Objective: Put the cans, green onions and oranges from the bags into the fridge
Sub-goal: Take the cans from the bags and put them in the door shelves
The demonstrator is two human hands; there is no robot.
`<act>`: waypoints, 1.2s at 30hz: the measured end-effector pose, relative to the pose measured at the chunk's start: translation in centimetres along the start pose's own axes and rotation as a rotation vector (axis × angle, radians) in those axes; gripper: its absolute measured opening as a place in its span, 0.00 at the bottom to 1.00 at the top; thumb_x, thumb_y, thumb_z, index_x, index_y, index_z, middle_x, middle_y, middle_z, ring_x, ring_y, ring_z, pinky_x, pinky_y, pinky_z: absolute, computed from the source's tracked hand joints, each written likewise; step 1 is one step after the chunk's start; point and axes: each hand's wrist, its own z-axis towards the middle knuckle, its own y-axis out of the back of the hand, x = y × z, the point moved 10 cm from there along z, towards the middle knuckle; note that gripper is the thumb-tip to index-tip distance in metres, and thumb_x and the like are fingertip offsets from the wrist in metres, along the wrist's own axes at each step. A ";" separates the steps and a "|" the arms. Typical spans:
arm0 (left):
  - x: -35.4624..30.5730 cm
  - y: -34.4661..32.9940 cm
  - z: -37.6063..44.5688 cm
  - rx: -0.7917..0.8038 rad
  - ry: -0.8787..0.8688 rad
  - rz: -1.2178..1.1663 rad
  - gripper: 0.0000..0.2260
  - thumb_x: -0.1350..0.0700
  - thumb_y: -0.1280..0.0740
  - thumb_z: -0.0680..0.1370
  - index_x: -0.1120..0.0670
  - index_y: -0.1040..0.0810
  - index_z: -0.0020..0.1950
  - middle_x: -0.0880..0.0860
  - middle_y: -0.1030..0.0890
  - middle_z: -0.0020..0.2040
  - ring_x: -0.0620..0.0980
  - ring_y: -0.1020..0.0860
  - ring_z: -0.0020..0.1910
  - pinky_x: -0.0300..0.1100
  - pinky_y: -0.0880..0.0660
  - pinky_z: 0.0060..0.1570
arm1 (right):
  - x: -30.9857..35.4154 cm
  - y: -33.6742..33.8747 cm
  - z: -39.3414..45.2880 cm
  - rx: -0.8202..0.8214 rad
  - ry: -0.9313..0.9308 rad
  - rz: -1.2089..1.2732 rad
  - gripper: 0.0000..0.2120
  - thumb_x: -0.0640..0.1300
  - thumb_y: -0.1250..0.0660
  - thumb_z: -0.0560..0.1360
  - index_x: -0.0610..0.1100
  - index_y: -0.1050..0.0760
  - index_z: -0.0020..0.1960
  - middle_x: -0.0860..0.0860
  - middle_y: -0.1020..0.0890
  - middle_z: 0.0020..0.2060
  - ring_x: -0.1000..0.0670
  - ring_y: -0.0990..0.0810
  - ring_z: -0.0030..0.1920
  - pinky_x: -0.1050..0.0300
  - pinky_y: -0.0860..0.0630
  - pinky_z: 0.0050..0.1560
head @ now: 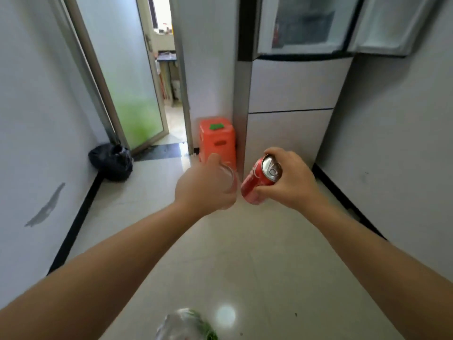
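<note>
At the near edge, cut off by the frame, lies a clear plastic bag (182, 325) on the pale floor (257, 253); something green shows through it, too blurred to name for certain. Both bare forearms reach forward over it. The right hand (291, 180) grips a red can (256, 184), tilted with its silver top facing up and right; the thumb lies under the can and the fingers (273, 151) curl over the rim. The left hand (206, 187) is seen from the back, its fingers curled round something clear, perhaps thin plastic, that is hard to make out; it sits just beside the can. Beyond the hands stands the fridge (291, 94), its upper doors open; the shelves inside are blurred and partly cropped at the top. An orange stool (218, 141) stands against the fridge's left side, partly hidden by the left hand. Far left, a black bag (111, 164) sits in the corner by a frosted glass door (132, 82).
</note>
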 end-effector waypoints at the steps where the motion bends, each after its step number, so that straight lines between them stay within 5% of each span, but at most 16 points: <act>1: -2.3 1.7 1.2 -0.037 -0.034 -0.016 0.28 0.45 0.27 0.66 0.51 0.33 0.61 0.54 0.21 0.53 0.55 0.23 0.50 0.41 0.32 0.41 | 0.3 3.2 0.4 -0.053 0.001 -0.002 0.35 0.44 0.23 0.60 0.48 0.31 0.65 0.48 0.27 0.53 0.52 0.29 0.49 0.62 0.33 0.51; 5: -11.1 6.8 5.1 -0.140 -0.173 -0.072 0.29 0.46 0.27 0.67 0.51 0.34 0.63 0.55 0.22 0.54 0.52 0.27 0.46 0.42 0.28 0.42 | -0.5 14.1 1.6 -0.234 -0.009 0.003 0.35 0.43 0.23 0.62 0.46 0.31 0.66 0.46 0.26 0.58 0.49 0.27 0.55 0.61 0.33 0.54; 11: -22.2 9.3 10.3 -0.233 -0.360 -0.200 0.30 0.47 0.26 0.68 0.51 0.35 0.65 0.55 0.24 0.56 0.53 0.25 0.53 0.45 0.26 0.52 | -3.9 26.6 5.0 -0.440 0.026 -0.040 0.36 0.44 0.23 0.62 0.47 0.32 0.67 0.45 0.26 0.60 0.47 0.27 0.59 0.57 0.30 0.58; 18: -31.9 10.2 23.3 -0.370 -0.370 -0.280 0.29 0.50 0.26 0.69 0.52 0.34 0.66 0.56 0.23 0.58 0.53 0.25 0.56 0.45 0.26 0.54 | -9.0 36.2 16.4 -0.522 0.199 -0.025 0.36 0.44 0.23 0.63 0.46 0.34 0.68 0.44 0.26 0.60 0.46 0.27 0.60 0.57 0.29 0.56; 27: -34.1 12.8 40.4 -0.601 -0.309 -0.302 0.28 0.50 0.26 0.70 0.53 0.33 0.66 0.55 0.23 0.61 0.56 0.24 0.58 0.47 0.24 0.54 | -12.9 42.2 33.5 -0.611 0.379 0.185 0.35 0.43 0.24 0.65 0.45 0.35 0.68 0.54 0.29 0.53 0.55 0.30 0.54 0.57 0.25 0.58; 32: -33.0 14.9 50.1 -0.729 -0.306 -0.304 0.29 0.50 0.27 0.71 0.54 0.34 0.67 0.56 0.24 0.62 0.52 0.26 0.56 0.43 0.27 0.52 | -13.8 41.6 45.0 -0.623 0.472 0.356 0.37 0.42 0.26 0.68 0.43 0.43 0.69 0.46 0.29 0.60 0.52 0.28 0.56 0.51 0.24 0.59; 36: -33.0 16.7 57.8 -0.819 -0.319 -0.224 0.29 0.50 0.28 0.71 0.55 0.34 0.68 0.56 0.25 0.63 0.55 0.25 0.60 0.43 0.27 0.55 | -13.2 41.5 54.5 -0.650 0.525 0.420 0.34 0.41 0.27 0.69 0.40 0.43 0.68 0.52 0.33 0.55 0.53 0.29 0.55 0.53 0.24 0.58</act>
